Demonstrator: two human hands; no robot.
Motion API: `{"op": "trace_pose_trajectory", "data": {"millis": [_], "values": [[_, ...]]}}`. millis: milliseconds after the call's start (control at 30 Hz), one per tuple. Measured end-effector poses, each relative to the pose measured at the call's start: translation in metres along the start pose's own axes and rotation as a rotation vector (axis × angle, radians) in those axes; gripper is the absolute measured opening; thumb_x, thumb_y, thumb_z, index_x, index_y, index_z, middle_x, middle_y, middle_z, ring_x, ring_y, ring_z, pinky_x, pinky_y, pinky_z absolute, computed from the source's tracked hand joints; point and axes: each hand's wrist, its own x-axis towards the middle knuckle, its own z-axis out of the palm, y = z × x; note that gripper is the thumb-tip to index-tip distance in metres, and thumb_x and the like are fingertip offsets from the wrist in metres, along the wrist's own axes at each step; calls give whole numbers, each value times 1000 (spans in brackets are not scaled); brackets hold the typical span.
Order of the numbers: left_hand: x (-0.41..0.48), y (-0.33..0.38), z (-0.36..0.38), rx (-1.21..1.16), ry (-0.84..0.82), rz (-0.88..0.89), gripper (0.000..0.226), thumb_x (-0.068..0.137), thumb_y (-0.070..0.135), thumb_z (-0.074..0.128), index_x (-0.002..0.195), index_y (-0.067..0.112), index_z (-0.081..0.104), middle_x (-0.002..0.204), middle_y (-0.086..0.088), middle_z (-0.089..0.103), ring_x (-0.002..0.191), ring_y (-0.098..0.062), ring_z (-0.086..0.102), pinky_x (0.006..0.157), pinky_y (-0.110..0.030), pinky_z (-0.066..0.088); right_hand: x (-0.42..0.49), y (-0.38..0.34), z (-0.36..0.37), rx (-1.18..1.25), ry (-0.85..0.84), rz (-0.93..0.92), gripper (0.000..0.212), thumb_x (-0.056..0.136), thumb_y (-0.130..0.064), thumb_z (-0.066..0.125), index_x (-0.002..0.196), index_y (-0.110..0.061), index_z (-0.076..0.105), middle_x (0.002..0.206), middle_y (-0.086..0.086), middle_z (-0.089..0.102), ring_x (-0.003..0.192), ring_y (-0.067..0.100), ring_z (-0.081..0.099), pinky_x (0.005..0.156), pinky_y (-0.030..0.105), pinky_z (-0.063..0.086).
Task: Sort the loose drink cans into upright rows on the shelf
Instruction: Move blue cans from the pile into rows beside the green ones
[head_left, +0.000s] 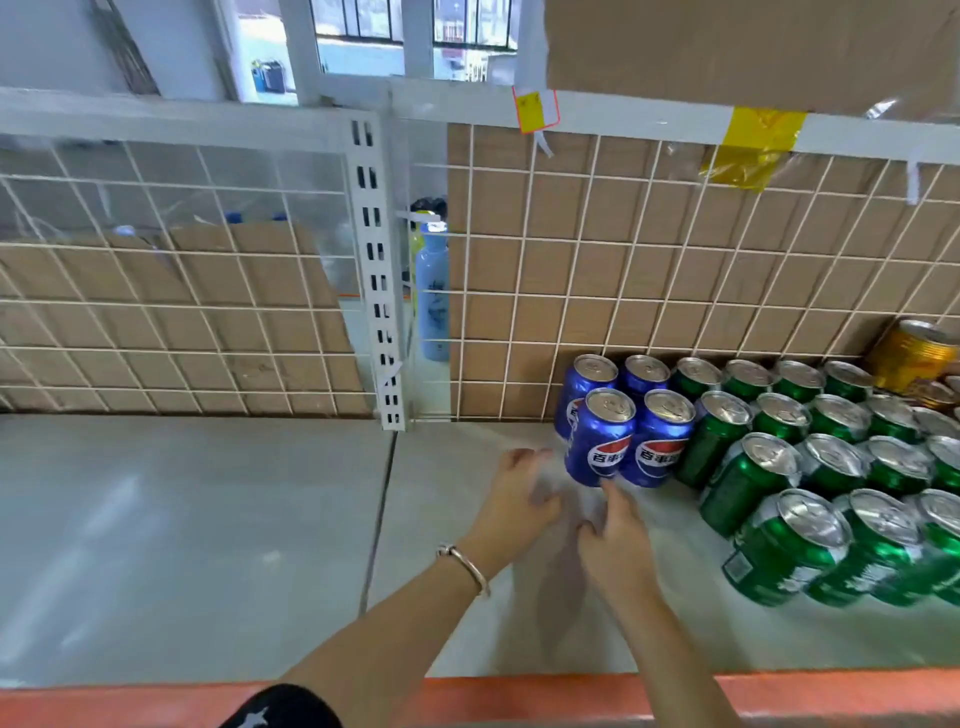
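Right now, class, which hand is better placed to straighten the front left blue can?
Probably the right hand: its index fingertip meets the base of the front left blue can. The left hand is open to the can's left, not touching it.

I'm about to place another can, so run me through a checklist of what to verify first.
1. Hands free: left hand and right hand hold nothing. Ok.
2. Blue cans upright, two by two. Ok.
3. Green cans upright in rows. Ok.
4. Bare shelf left of the blue cans. Ok.
5. Loose cans left to sort: none in view. Cannot tell.
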Motion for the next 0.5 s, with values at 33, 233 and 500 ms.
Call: {"op": "trace_pose_trajectory", "data": {"millis": [33,233,500], "values": [[-11,-5,-11,47,-10,7,51,88,24,58,135,8,44,133,-3,45,132,-19,34,106,-19,26,-7,-4,6,-91,-27,-9,63,85,-4,56,144,-9,34,145,14,40,132,31,39,108,36,30],[-93,-57,-105,113,100,-110,48,89,29,59,134,17,51,138,0,51,129,-15,44,103,-15,25,-52,-52,43,-437,-205,-120,56,97,-22,42,149,-23,21,153,-2,32,140,15,30,116,42,6],[-236,-124,-211,178,246,-200,44,88,23,62,130,12,54,130,-5,58,121,-17,53,97,-14,30,-163,-118,110,-532,-318,-284,52,100,-32,35,150,-26,20,150,-5,38,138,11,34,116,41,2]]}}
